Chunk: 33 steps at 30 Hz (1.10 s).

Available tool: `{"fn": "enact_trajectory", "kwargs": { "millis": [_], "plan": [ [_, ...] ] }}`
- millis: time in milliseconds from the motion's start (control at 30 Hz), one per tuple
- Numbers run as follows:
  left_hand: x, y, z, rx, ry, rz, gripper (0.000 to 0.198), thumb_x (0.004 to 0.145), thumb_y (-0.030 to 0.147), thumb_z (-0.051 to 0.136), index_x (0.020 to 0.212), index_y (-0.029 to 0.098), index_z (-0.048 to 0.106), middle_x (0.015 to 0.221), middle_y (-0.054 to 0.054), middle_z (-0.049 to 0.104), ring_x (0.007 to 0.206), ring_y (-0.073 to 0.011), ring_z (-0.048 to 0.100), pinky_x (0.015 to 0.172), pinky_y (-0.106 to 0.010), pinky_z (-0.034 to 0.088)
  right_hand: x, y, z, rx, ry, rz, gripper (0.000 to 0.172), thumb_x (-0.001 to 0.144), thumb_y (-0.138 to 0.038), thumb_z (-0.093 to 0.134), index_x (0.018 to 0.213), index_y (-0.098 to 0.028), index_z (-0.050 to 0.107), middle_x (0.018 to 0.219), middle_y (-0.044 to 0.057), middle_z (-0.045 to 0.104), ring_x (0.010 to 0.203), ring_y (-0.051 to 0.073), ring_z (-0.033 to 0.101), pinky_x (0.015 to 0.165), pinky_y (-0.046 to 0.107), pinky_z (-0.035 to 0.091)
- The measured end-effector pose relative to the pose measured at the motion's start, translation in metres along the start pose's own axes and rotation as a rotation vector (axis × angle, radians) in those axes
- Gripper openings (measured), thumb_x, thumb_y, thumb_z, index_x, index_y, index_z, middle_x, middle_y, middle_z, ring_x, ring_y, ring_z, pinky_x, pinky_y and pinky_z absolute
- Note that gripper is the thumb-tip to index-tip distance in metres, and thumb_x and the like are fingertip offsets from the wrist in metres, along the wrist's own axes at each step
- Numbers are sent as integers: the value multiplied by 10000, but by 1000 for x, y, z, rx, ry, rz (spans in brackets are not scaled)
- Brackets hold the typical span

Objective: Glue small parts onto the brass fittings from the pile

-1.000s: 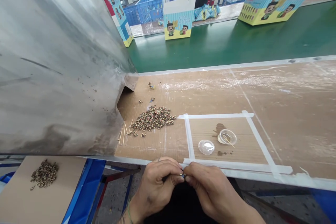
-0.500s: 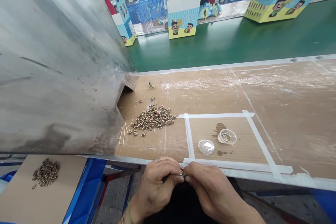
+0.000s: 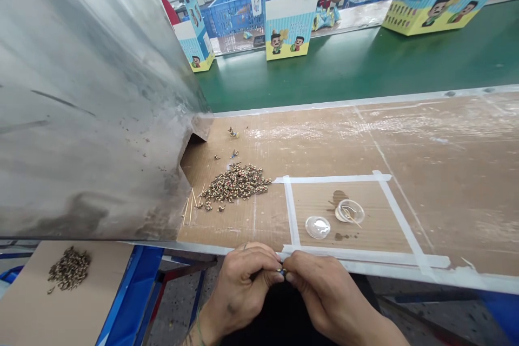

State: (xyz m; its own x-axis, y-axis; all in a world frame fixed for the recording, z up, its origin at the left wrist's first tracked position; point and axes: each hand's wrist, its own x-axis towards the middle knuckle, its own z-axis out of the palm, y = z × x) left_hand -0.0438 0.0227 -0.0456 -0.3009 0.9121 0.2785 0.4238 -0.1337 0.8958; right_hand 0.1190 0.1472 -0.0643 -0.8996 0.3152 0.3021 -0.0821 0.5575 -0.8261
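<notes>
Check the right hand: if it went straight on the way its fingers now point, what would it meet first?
The right hand would first meet the small blue-and-gold piece at its fingertips, which it seems to touch already. Just behind that is the left hand, though depth is hard to judge here.

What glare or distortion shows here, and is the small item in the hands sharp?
In the head view, glare whitens the top of the metal sheet and marks the green belt; edges curve; the item between left hand and right hand is too small to judge.
</notes>
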Motion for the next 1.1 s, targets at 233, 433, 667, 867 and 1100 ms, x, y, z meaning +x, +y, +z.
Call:
{"fn": "enact_trajectory", "kwargs": {
  "millis": [233,433,667,867,1100],
  "plan": [
    [0,-1,3,9,7,10,169,920,35,738,843,186,745,810,-39,801,856,-193,778,843,-284,606,-1,-1,1,-26,40,-24,269,996,-21,372,911,-255,475,713,-47,512,590,146,503,577,268,362],
    [1,-1,4,13,-1,13,176,931,43,725,836,190,732,785,-31,791,822,-192,770,826,-290,606,2,-1,1,-55,50,-22,277,976,-12,374,881,-256,464,683,-47,505,556,146,506,552,277,352],
    [-2,-2,4,17,3,5,177,932,36,725,855,195,729,810,-30,796,853,-193,766,849,-302,595,2,-2,1,-55,56,-29,266,970,-16,385,903,-258,473,703,-48,520,578,145,514,563,272,361],
    [0,-1,4,17,6,8,168,933,51,728,854,199,728,793,-29,795,822,-196,762,817,-301,603,2,-2,0,-57,47,-18,264,977,-26,387,879,-257,470,689,-48,520,562,148,508,553,280,359],
    [-3,-1,3,24,-3,1,177,930,38,727,854,199,723,810,-24,795,855,-191,768,849,-293,596,1,0,0,-50,30,-20,270,981,-23,380,885,-258,472,701,-50,513,581,150,508,570,280,356]
  ]
}}
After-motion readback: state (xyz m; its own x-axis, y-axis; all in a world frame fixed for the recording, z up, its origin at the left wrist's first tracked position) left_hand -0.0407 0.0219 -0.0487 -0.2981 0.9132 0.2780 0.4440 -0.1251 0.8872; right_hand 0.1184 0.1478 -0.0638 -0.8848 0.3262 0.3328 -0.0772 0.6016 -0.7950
